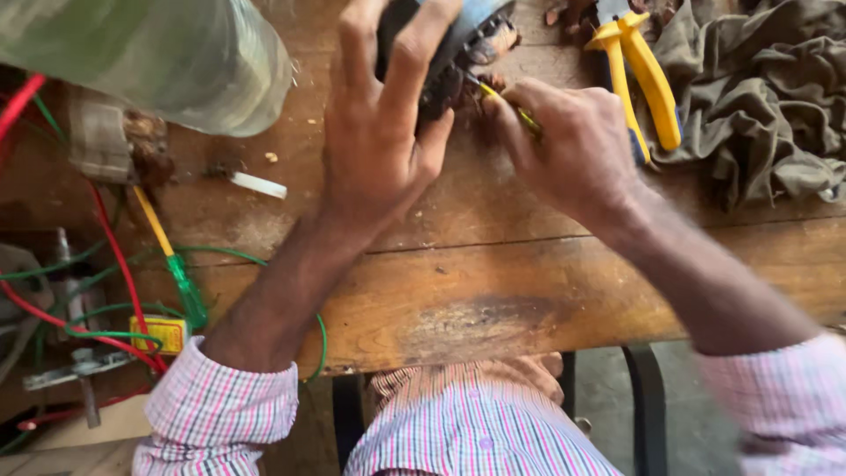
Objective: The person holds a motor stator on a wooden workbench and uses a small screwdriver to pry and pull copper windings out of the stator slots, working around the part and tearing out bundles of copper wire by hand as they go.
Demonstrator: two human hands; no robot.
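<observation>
My left hand (379, 132) grips a dark, rounded motor-like part (458, 44) with a blue-grey casing at the top of the wooden workbench (493, 282). My right hand (564, 145) is closed around a thin yellow-handled tool (507, 104), whose tip points into the part beside my left thumb. Most of the part is hidden behind my left hand.
Yellow-handled pliers (648, 75) lie right of my right hand, next to a crumpled olive cloth (767, 97). A large greenish translucent container (167, 53) sits top left. A green-and-yellow screwdriver (172, 260), red and green wires (106, 300) and metal fittings lie at the left. The bench edge runs along the bottom.
</observation>
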